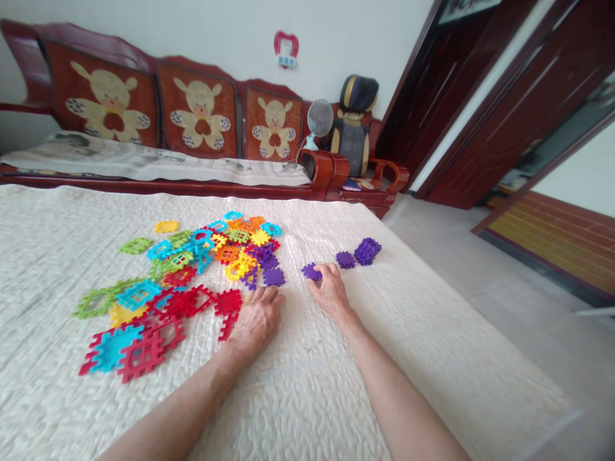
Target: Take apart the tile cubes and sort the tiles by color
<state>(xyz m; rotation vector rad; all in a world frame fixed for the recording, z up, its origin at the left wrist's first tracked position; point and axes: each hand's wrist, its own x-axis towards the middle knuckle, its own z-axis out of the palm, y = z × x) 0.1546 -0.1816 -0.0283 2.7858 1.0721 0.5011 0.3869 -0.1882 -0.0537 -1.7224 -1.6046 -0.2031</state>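
Observation:
My right hand [330, 292] is closed on a small purple interlocking plastic tile [311, 271], its thumb and index finger at the tile's right side. To the right lie a single purple tile [345, 259] and a purple stack of tiles [368, 251]. My left hand [259, 314] rests on the cloth with fingers curled together; its fingertips are hidden, so I cannot make out what they hold. Just beyond its knuckles is a flat purple tile [273, 276]. Beside it, on the left, sits a red tile [227, 302], with another red piece [227, 325] partly beneath the hand.
A loose heap of red, blue, green, yellow and orange notched pieces [192, 246] spreads over the left part of the quilted cover [312, 397]. Behind it stands a wooden sofa [192, 182] with bear cushions. A small fan [319, 120] is by the armrest.

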